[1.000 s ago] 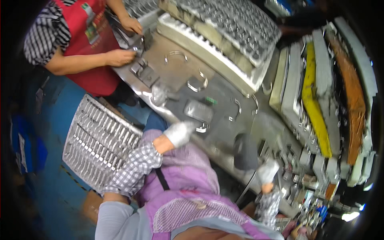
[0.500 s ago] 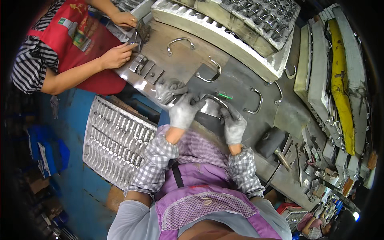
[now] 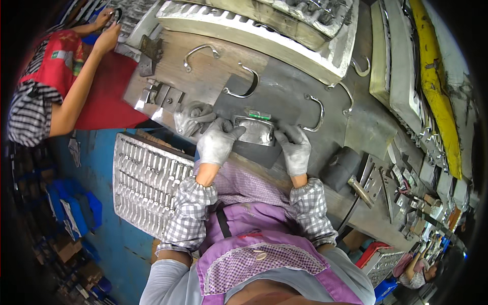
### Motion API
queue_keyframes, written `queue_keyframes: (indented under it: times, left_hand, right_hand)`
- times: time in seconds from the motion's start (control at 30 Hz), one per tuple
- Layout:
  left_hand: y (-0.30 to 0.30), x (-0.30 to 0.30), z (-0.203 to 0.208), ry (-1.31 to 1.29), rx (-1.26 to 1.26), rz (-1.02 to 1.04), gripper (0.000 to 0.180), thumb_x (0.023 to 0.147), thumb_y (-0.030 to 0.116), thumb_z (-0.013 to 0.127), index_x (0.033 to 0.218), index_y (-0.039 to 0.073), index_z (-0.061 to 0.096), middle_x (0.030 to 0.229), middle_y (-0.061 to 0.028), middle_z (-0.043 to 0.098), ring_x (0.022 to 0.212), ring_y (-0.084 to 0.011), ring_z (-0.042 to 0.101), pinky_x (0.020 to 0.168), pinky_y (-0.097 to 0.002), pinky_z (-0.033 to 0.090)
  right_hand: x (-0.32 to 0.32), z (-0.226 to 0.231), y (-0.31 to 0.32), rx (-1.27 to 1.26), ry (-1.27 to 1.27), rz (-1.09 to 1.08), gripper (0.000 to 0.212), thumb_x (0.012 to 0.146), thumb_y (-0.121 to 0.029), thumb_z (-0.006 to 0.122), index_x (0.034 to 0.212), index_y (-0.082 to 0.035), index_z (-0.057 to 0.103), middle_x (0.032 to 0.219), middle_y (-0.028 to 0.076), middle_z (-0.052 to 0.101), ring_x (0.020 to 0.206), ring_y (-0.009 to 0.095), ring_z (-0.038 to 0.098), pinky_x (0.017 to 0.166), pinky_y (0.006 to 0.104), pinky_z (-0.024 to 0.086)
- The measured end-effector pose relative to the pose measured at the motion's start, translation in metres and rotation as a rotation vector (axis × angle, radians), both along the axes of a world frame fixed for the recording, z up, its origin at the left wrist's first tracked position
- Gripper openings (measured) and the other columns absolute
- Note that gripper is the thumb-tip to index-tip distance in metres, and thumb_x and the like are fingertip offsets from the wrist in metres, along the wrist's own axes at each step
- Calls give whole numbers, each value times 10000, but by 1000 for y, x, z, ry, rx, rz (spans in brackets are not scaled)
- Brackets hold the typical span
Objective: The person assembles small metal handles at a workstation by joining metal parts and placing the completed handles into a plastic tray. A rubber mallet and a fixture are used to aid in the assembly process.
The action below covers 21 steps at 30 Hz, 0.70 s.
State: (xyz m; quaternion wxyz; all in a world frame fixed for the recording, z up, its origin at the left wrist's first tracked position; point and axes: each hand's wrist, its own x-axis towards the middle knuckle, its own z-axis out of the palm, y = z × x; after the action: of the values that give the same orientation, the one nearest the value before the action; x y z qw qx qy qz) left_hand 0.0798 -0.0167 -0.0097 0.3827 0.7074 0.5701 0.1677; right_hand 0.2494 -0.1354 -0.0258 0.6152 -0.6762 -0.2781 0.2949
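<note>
A shiny metal block (image 3: pixel 257 134) with a curved top sits on a dark mat (image 3: pixel 255 154) in front of me. A curved metal handle (image 3: pixel 253 120) lies along its far edge. My left hand (image 3: pixel 216 142), in a grey-white glove, pinches at the handle's left end. At the right end, the gloved fingers of my right hand (image 3: pixel 295 150) are closed; the fingertips partly hide that end. Just beyond the block is a small green object (image 3: pixel 259 115). Crumpled grey gloves (image 3: pixel 192 118) lie beside my left hand.
Several curved handles, one of them a nearby handle (image 3: pixel 316 114), lie across the bench. A black mallet (image 3: pixel 341 168) rests at right. Racks of handles (image 3: pixel 244 38) stand at the back, and a tray (image 3: pixel 147 178) sits low left. A co-worker (image 3: pixel 61 91) works at far left.
My view has shifted, so the bench sits differently in it. The handle now lies against the block, with my hands slightly farther apart. The co-worker's hands have moved away to the far-left rack.
</note>
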Motion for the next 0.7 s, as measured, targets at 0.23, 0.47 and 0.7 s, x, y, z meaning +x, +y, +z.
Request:
queue_keyframes:
  times: [0.23, 0.47, 0.7]
  left_hand:
    - [-35, -41, -26, 253, 129, -82, 353, 877, 403, 642, 1081, 116, 645, 939, -123, 680, 786, -307, 681, 635, -405, 542]
    - [-113, -146, -27, -966, -154, 69, 352, 1015, 380, 561, 1060, 42, 650, 767, -11, 625, 711, -92, 596, 642, -290, 506]
    - [-207, -609, -201, 633, 73, 879, 257, 922, 230, 576, 1045, 10, 621, 947, -179, 708, 735, -347, 687, 627, -522, 542]
  right_hand:
    - [-49, 24, -21, -114, -99, 148, 446, 840, -50, 732, 1259, 43, 610, 1235, 168, 653, 1077, 229, 651, 951, 361, 502]
    - [-155, 19, -64, 244, -1004, 485, 229, 725, -21, 727, 953, -50, 717, 894, 143, 670, 740, 320, 624, 700, 425, 509]
    - [-195, 37, -60, -159, -449, 574, 211, 886, 17, 640, 1082, 34, 718, 1007, 138, 729, 888, 241, 677, 828, 338, 528]
